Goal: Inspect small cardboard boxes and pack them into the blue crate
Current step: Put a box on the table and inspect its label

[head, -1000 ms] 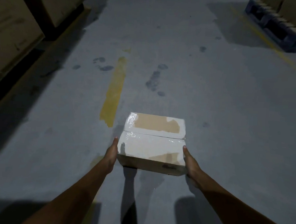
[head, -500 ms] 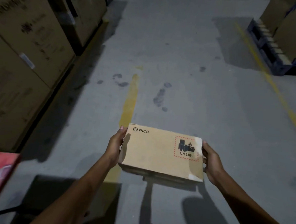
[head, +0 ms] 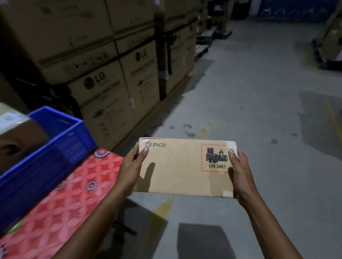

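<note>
I now see blue crate point(head: 67, 131) on bench point(head: 73, 193), left of left grip point(head: 131, 167). It and right grip point(head: 241, 170) still clasp box point(head: 184, 167) ends, thumbs on top. Packing next, I judge.

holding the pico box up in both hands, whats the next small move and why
Probably swing the box left toward the blue crate. The left hand and right hand grip its ends over the floor, printed face in plain view, and the crate sits to the left on a red patterned cloth.
</note>
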{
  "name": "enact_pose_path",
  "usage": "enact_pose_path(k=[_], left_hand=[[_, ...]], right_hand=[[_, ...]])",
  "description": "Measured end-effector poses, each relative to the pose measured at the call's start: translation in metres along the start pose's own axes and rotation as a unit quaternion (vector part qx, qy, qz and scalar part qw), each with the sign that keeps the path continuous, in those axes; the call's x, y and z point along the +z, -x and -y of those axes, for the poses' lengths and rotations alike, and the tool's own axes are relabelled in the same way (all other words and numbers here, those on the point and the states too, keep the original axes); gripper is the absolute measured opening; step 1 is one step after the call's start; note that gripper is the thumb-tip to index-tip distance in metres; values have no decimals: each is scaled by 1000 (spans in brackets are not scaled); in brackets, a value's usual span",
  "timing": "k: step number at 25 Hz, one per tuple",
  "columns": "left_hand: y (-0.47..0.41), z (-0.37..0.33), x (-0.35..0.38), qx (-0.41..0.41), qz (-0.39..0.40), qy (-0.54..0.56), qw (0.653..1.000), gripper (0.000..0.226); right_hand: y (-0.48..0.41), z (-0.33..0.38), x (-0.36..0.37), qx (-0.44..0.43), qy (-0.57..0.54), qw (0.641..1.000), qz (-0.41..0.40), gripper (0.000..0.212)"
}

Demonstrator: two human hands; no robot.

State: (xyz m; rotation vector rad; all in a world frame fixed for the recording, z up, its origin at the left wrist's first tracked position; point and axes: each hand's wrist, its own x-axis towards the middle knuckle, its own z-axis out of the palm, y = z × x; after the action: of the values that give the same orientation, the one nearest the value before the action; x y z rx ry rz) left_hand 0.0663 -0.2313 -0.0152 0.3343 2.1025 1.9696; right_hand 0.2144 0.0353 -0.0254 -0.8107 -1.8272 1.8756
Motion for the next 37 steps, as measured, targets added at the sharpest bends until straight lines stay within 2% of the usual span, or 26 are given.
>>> enact_pose_path(k=[2, 5, 6, 10, 15, 19, 20, 22, 23, 26, 28, 33, 37], left_hand=[[25, -26, -52, 13, -49, -19, 999, 21], [64, -46, -132, 17, -115, -56, 992, 51], [77, -48, -159, 15, -131, -58, 990, 52], [130, -43, -254, -1, -174, -58, 983, 45], [165, -28, -328, -49, -197, -58, 977, 29], [163, -1, -359, -70, -199, -84, 974, 37], [163, 9, -363, -78, -191, -91, 974, 42], [162, 30, -362, -105, -168, -100, 975, 67], [160, 34, -358, -115, -163, -104, 974, 73], [148, 40, -350, -110, -174, -150, 967, 67], [136, 46, -351, -112, -181, -193, 958, 67], [112, 58, -356, -108, -211, -219, 946, 66], [94, 59, -354, -111, -231, -245, 935, 82]], right_hand=[[22, 23, 45, -10, 37, 999, 12, 77], [54, 40, 113, -5, 58, 997, 40, 92], [65, 43, 136, 1, 64, 997, 53, 94], [106, 36, 226, -2, 97, 990, 106, 96], [137, 3, 304, 17, 149, 977, 151, 104], [151, -11, 338, 19, 206, 966, 154, 102], [159, -11, 343, 17, 225, 963, 151, 93], [171, -16, 349, 14, 286, 950, 121, 76], [171, -21, 349, 11, 319, 942, 103, 76], [163, -27, 348, 4, 358, 931, 76, 77], [153, -28, 354, 2, 380, 922, 76, 80], [129, -20, 375, -15, 427, 900, 85, 85], [105, -17, 384, -23, 447, 888, 108, 90]])
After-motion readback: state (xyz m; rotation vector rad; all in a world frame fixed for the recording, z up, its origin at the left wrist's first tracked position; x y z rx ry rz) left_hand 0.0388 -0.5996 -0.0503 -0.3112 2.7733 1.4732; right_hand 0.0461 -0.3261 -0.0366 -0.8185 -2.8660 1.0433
